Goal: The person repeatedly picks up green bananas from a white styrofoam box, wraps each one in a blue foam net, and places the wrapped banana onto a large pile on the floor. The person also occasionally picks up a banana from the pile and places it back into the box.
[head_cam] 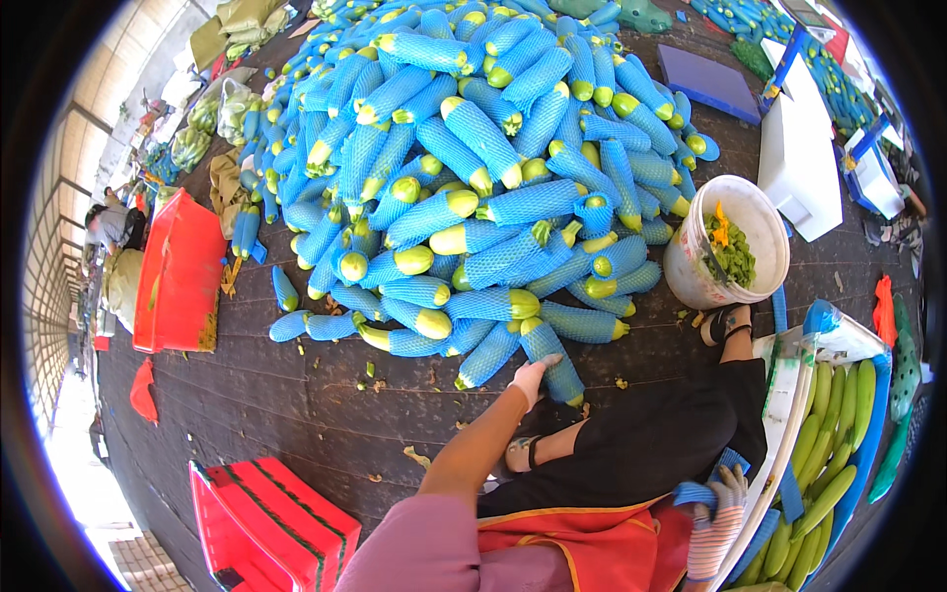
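My left hand (528, 380) is at the front edge of a large heap. Its thumb lies over a zucchini in a blue mesh sleeve (556, 362), and its other fingers are hidden underneath. In a striped glove, my right hand (719, 522) is beside my lap at the lower right, with a blue mesh sleeve (695, 494) bunched at its fingers. Next to it stands a crate lined in blue (880, 399), holding bare green zucchini (825, 496) and some loose blue sleeves. The heap of sleeved zucchini (488, 229) rises before me, pale green ends showing.
A white bucket (677, 270) with green scraps and an orange flower stands right of the heap. Red crates (177, 281) (296, 510) are on the left. White foam boxes (795, 155) and a blue-purple lid (706, 81) lie at upper right. A person (118, 226) is at far left.
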